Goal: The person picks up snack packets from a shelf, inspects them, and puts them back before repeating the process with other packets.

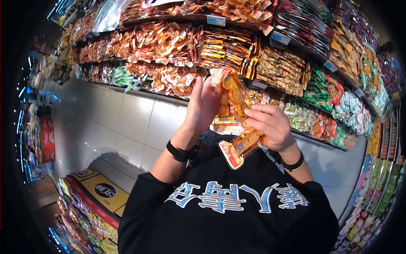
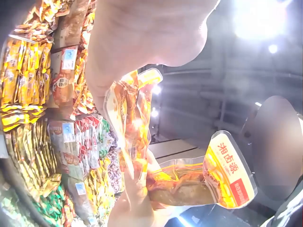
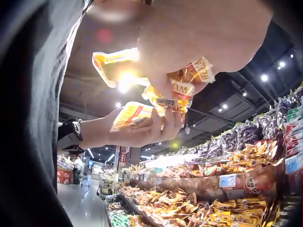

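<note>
- A black cotton sweatshirt with pale blue lettering [image 1: 228, 224] is seen nearest, at 6 o'clock.
- The right hand [image 1: 270, 127] is raised before the chest, its fingers curled round the lower end of a bunch of glossy, clear-and-orange plastic snack packets [image 1: 234, 101].
- The left hand [image 1: 203, 106] is held upright at 9 o'clock of the bunch, its fingers wrapped round the upper packets from behind.
- Beyond, at 12 o'clock, tiered store shelves [image 1: 186, 18] are heaped with crinkled foil bags [image 1: 160, 40].

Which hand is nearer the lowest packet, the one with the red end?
Right. The right hand has its grip on that packet; the left hand is higher, holding the upper packets.
</note>
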{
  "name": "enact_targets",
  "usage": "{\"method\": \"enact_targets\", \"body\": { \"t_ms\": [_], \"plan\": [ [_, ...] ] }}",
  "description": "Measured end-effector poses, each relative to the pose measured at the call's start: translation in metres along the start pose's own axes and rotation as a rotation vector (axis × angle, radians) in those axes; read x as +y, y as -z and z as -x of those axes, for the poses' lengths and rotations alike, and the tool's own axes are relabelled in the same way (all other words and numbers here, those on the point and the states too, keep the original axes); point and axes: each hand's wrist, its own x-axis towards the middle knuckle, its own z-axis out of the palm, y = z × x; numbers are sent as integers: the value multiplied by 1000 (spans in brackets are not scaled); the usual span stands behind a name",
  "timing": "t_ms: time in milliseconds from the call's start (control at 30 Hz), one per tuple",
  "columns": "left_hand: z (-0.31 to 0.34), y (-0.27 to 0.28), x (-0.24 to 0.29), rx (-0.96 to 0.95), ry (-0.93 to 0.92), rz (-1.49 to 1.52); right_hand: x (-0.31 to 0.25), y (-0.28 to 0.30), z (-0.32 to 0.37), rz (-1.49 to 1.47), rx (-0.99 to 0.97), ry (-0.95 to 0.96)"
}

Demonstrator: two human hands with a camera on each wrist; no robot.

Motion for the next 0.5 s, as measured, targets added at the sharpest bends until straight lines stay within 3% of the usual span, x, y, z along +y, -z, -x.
{"method": "enact_targets", "body": {
  "t_ms": [133,167,367,500],
  "plan": [
    [3,4,-6,142,-71,-407,-3,0,1,-24,-55,11],
    [3,4,-7,195,-87,-288,-1,0,4,-33,-85,27],
    [5,-1,-9,101,-250,-317,0,7,2,-187,-174,55],
    [5,-2,-7,78,-330,-379,3,19,0,-551,-201,-37]
  ]
}}
